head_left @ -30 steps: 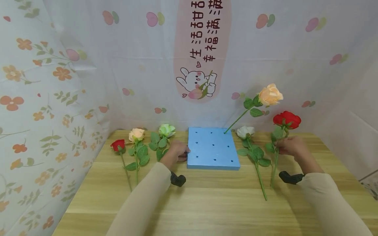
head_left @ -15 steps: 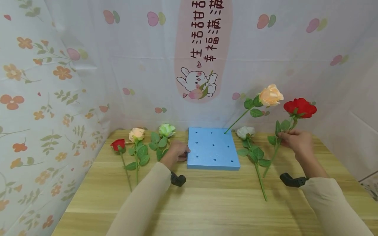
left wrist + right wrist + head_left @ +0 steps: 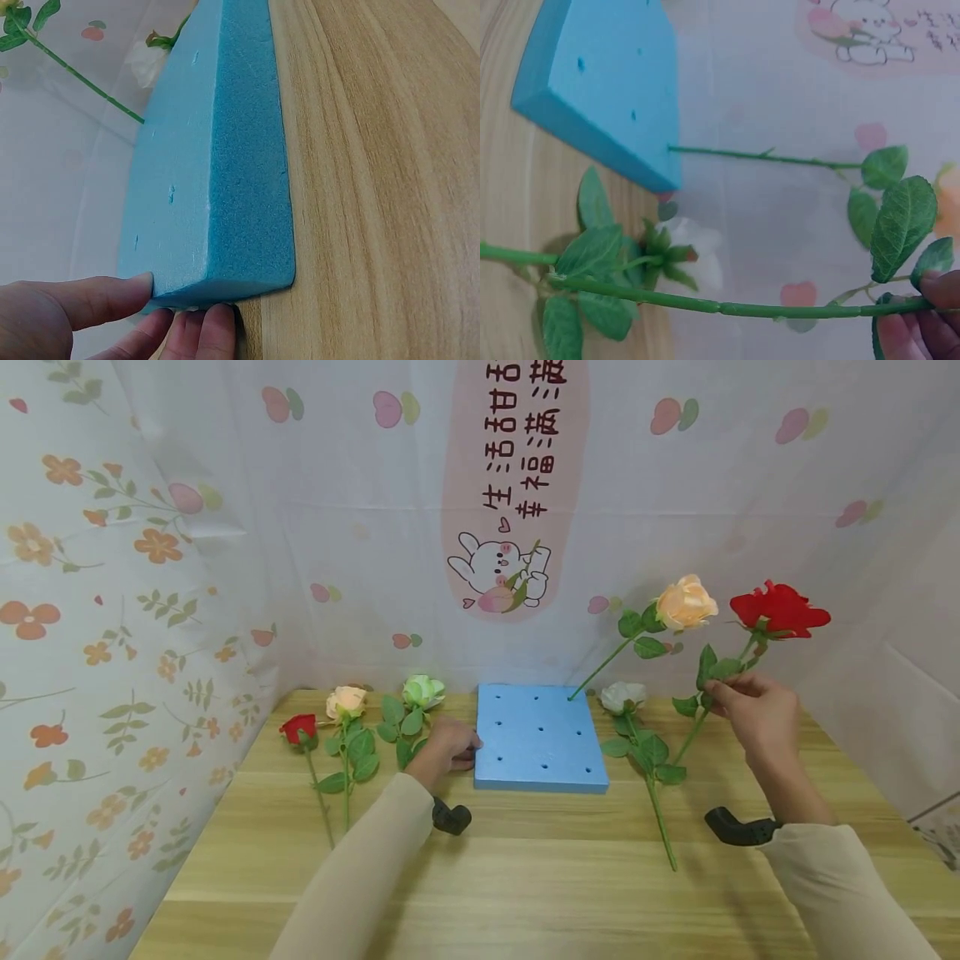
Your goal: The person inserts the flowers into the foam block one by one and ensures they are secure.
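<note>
In the head view my right hand (image 3: 765, 714) pinches the leafy green stem of a red artificial rose (image 3: 780, 612), which tilts right with its bloom raised. The right wrist view shows thumb and fingers round the stem (image 3: 750, 309); the bloom is out of that view. My left hand (image 3: 450, 745) grips the left edge of a blue foam block (image 3: 517, 739) with several small holes. In the left wrist view the thumb (image 3: 120, 294) is on the top edge and the other fingers lie against the side. A peach rose (image 3: 684, 603) stands slanted in the block's back right hole.
A white rose (image 3: 624, 697) lies right of the block, overlapped by the held stem's lower end. Left of the block lie a green rose (image 3: 424, 692), a peach rose (image 3: 347, 702) and a smaller red rose (image 3: 300, 728). A printed cloth (image 3: 337, 468) hangs behind the wooden table (image 3: 555, 893).
My right hand has lifted the red rose up and to the right, and its stem leans more. The left hand and foam block have stayed in place.
</note>
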The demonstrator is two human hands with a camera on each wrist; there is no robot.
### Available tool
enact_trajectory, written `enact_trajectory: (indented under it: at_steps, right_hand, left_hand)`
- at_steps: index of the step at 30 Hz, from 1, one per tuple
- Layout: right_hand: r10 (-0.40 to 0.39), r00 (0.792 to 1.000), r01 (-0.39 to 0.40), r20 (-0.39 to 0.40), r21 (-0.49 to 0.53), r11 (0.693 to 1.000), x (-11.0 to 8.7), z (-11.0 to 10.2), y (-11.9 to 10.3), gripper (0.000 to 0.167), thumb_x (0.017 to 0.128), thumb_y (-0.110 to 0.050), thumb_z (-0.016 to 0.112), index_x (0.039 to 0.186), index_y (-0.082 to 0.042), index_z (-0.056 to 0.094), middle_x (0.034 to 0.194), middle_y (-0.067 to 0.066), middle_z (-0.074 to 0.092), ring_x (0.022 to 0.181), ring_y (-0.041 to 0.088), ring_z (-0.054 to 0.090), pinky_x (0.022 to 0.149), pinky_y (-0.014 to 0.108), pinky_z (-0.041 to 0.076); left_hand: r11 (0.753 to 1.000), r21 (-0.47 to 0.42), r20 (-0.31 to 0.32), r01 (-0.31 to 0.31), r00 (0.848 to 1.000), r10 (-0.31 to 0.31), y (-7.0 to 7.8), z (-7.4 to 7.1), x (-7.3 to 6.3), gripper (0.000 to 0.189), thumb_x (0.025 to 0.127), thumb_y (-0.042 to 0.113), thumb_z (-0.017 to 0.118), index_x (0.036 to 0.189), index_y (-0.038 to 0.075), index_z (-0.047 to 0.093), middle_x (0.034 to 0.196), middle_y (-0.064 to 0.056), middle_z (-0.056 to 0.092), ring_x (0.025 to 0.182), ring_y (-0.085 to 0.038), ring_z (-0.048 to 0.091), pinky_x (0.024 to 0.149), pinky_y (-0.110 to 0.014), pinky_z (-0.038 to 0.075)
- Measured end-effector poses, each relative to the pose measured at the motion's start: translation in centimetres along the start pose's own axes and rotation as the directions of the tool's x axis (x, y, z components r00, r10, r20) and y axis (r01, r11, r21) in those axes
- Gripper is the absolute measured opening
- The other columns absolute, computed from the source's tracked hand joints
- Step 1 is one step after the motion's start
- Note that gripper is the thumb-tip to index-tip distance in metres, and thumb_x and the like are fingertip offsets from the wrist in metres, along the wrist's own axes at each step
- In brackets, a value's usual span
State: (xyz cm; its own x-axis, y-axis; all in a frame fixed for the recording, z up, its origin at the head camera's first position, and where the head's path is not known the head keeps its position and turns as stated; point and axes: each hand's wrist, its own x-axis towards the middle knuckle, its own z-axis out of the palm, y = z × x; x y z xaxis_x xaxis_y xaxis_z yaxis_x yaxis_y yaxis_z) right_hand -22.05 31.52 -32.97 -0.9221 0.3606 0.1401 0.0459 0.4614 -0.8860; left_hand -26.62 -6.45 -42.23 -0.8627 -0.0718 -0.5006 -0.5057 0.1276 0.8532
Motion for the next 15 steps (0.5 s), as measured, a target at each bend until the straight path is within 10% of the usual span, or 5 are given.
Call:
enact_trajectory:
  at_steps: [15]
  right_hand:
    - [-0.093,0.983,0.101,-0.158,0.047,0.994,-1.8,1.2,-3.6,0.031,0.088,-0.029,0.072,0.103,-0.004,0.066,0.077,-0.022,0.064,0.067,-0.003,0.067,0.068,0.008,0.051]
  left_hand:
    - [1.0,-0.003,-0.008,0.018,1.0,-0.018,0.0,0.1,0.4,0.028,0.087,-0.006,0.063,0.115,-0.002,0.06,0.098,-0.013,0.058,0.081,-0.023,0.059,0.073,-0.034,0.058]
